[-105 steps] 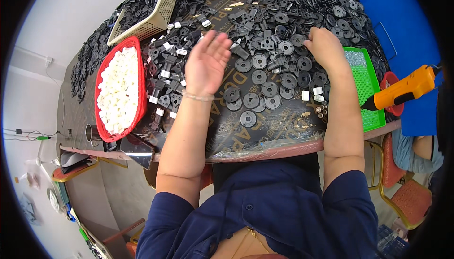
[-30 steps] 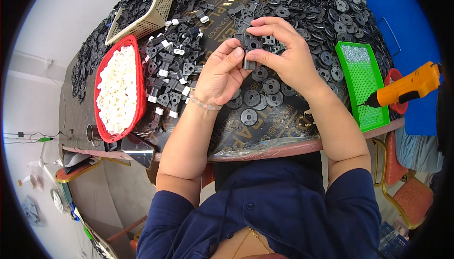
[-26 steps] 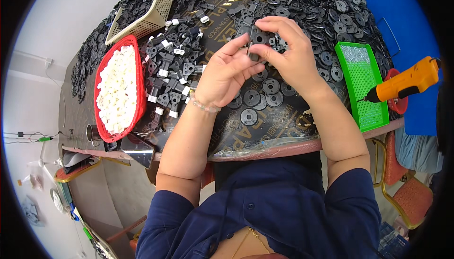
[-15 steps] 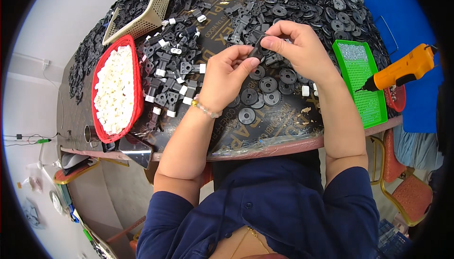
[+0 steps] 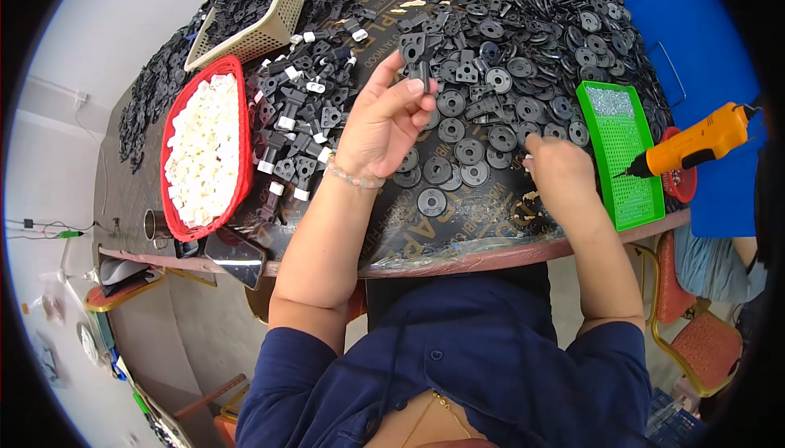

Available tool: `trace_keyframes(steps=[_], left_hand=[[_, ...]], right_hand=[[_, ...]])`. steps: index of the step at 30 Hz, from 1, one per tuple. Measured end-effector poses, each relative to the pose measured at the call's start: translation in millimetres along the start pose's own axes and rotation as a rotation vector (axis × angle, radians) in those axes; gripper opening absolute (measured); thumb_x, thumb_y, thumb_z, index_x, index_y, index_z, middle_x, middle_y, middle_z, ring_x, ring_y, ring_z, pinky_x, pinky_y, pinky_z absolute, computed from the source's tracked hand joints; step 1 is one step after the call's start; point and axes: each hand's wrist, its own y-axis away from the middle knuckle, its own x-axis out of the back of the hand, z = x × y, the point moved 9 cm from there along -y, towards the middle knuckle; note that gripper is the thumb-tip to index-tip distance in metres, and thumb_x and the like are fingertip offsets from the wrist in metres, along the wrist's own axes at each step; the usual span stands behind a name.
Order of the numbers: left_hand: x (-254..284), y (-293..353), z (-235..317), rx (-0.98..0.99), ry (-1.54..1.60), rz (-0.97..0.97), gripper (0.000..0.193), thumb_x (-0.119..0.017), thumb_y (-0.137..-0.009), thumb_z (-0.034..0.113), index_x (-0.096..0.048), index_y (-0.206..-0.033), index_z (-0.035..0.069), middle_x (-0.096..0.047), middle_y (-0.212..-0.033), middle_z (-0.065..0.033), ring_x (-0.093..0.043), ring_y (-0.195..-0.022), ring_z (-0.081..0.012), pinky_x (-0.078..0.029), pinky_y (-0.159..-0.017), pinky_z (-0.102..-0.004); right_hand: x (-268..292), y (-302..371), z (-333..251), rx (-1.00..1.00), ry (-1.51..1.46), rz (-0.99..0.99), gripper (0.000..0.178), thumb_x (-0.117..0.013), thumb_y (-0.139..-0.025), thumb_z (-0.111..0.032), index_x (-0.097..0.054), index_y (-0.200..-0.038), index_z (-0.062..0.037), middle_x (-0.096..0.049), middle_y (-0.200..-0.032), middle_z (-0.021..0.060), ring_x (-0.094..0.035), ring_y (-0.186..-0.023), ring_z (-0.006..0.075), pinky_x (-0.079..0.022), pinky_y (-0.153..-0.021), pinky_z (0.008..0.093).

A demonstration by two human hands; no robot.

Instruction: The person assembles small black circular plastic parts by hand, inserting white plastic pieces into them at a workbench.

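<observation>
Left grip [image 5: 380,129] keeps black part [image 5: 423,70]; right grip [image 5: 562,172] now at white piece [image 5: 528,157].

Dark table [image 5: 482,223] under black discs [image 5: 432,202], a red basket [image 5: 244,145] and a green tray [image 5: 638,203].

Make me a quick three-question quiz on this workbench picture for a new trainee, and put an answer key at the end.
1. Which of the person's hands holds up a black part?
2. Fill in the colour: the red basket holds a heap of ____ pieces.
3. True or false: the orange power tool is on the left side of the picture.

Key:
1. The left hand.
2. White.
3. False; the orange power tool is on the right.
</observation>
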Motion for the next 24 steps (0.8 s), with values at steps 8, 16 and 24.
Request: trace_keyframes(steps=[8, 16, 24], left_hand=[[-7.5, 4.8, -1.4, 0.028, 0.024, -0.057, 0.03, -0.06, -0.091, 0.002, -0.056, -0.119, 0.01, -0.068, -0.108, -0.0096, -0.068, -0.101, -0.0244, -0.055, -0.08, -0.0322], [5.0, 4.8, 14.8, -0.104, -0.133, 0.083, 0.041, -0.062, -0.091, 0.003, -0.046, -0.128, 0.009, -0.068, -0.11, -0.014, -0.068, -0.101, -0.0253, -0.055, -0.081, -0.0324], [8.3, -2.5, 7.2, -0.098, -0.109, 0.059, 0.034, -0.056, -0.094, 0.004, -0.051, -0.127, 0.006, -0.068, -0.109, -0.0101, -0.067, -0.096, -0.0219, -0.052, -0.075, -0.0304]], right_hand=[[9.9, -16.0, -29.4, 0.161, -0.038, -0.061, 0.023, -0.075, -0.076, -0.01, -0.063, -0.094, -0.0024, -0.067, -0.091, 0.0167, -0.066, -0.089, 0.0355, -0.053, -0.079, 0.0449], [-8.1, 5.7, -20.5, 0.119, -0.157, -0.269, 0.028, -0.08, -0.071, -0.01, -0.064, -0.092, -0.001, -0.068, -0.094, 0.0184, -0.066, -0.091, 0.0369, -0.053, -0.081, 0.0447], [38.7, -13.2, -37.2, 0.348, -0.611, 0.132, 0.023, -0.075, -0.076, -0.003, -0.066, -0.097, -0.0008, -0.058, -0.088, 0.0094, -0.062, -0.076, 0.0259, -0.051, -0.07, 0.0343]])
